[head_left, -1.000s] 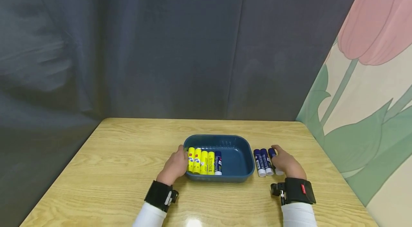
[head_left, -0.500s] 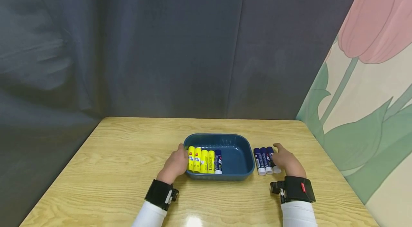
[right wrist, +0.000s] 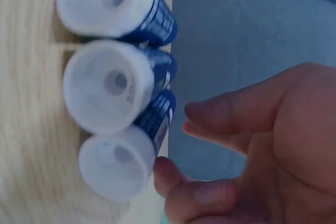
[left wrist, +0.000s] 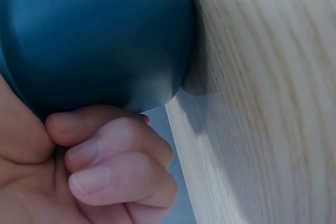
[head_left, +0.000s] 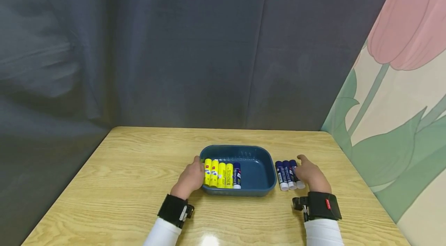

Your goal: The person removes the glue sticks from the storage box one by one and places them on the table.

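A dark blue tray point(head_left: 257, 176) holds several yellow glue sticks point(head_left: 221, 175) and one blue-and-white glue stick point(head_left: 237, 175), side by side in its left part. My left hand point(head_left: 190, 177) grips the tray's left end; the left wrist view shows its fingers curled against the outer wall. Right of the tray, three blue glue sticks with white bases point(head_left: 289, 174) lie in a row, caps pointing away. My right hand point(head_left: 311, 175) is beside the rightmost one, thumb and fingers apart. In the right wrist view a fingertip point(right wrist: 167, 174) is right at that stick's side.
The wooden table point(head_left: 139, 164) reaches back to a dark grey curtain point(head_left: 188, 64). A wall with painted tulips point(head_left: 397, 122) borders the right side. Both wrists wear black straps with small cameras.
The rightmost loose glue stick has shifted slightly left, closer against the other two. My right fingers have loosened from it. My left hand and the tray stay put.
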A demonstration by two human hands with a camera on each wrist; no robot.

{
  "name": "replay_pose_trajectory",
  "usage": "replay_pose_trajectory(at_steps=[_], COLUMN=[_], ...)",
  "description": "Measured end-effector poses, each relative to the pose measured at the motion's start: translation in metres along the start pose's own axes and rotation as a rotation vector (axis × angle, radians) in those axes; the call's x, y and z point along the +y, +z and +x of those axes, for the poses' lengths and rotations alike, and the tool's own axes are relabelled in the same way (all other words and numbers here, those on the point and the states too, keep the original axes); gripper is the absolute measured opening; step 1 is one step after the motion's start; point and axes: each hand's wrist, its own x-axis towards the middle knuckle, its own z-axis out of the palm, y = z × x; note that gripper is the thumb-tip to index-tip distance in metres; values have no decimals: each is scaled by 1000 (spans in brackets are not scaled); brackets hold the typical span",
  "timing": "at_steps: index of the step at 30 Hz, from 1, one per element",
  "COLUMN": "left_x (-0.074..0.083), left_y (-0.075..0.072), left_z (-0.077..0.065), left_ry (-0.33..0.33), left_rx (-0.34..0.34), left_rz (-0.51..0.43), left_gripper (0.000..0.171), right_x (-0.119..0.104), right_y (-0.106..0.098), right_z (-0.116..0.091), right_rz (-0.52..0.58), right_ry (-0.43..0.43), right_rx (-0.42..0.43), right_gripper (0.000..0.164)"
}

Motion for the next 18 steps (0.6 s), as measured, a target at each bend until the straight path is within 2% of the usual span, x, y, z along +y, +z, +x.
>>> replay_pose_trajectory(at_steps=[2, 5, 8, 10, 13, 18], left_x=[0, -1, -1, -1, -1, 1], left_y=[0, 1, 2, 2, 3, 4], left_z=[0, 0, 0, 0, 1, 3], left_ry=[4, 5, 3, 4, 5, 3], left_rx=[0, 2, 3, 8, 10, 3], left_rz=[0, 3, 4, 6, 6, 0], left_gripper=[44, 43, 43, 43, 43, 42], right_x=[-6, -20, -39, -54, -77, -102], right_y=[2, 9, 19, 27, 41, 64], right_z=[-1, -2, -2, -3, -7, -13], right_rz=[-13, -22, -28, -33, -43, -63], right_ry=[-30, -100, -190, -246, -307, -362], right_rx=[53, 179, 313, 374, 409, 377], right_gripper=[55, 55, 50, 46, 43, 45])
